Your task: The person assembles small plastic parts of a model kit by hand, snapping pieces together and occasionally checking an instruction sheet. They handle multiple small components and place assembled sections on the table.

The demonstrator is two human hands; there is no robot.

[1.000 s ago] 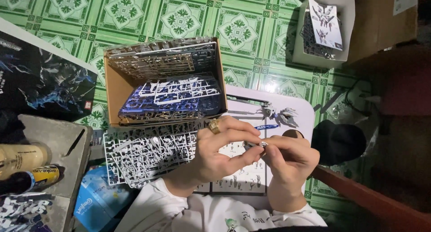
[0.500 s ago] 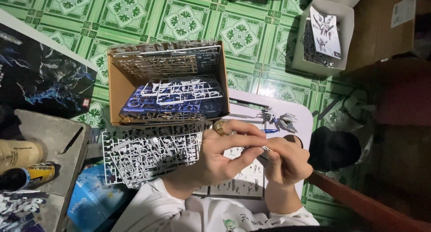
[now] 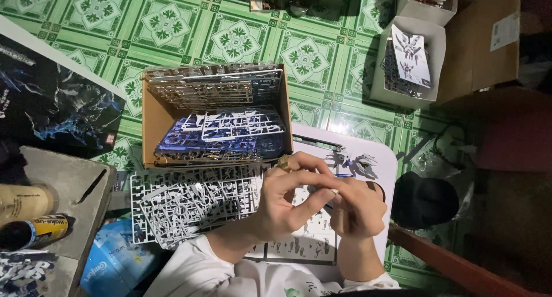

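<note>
- Presently, your left hand (image 3: 287, 202) and right hand (image 3: 357, 208) pinch a tiny pale plastic part (image 3: 339, 185), fingers closed, just right of the grey plastic parts sprue (image 3: 190, 202).
- Judged step: fitting or trimming; next calls for a steady grip.

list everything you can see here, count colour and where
cardboard box: one, brown, centre of the floor, holding stacked parts frames
parts frames in the box: several, grey and white over dark blue
loose parts frame: one, light grey, flat below the box, beside the left hand
instruction sheet: one, white, under both hands
small part: one, white, pinched between the two hands
smaller open box: one, pale, upper right, with a printed leaflet in it
box lid: one, dark with blue artwork, left
can: one, yellow and dark, lower left
black round thing: one, right of the hands, kind unclear
tiled floor: green and white pattern
ring: one, gold, on the left hand
left hand: one
right hand: one
</note>
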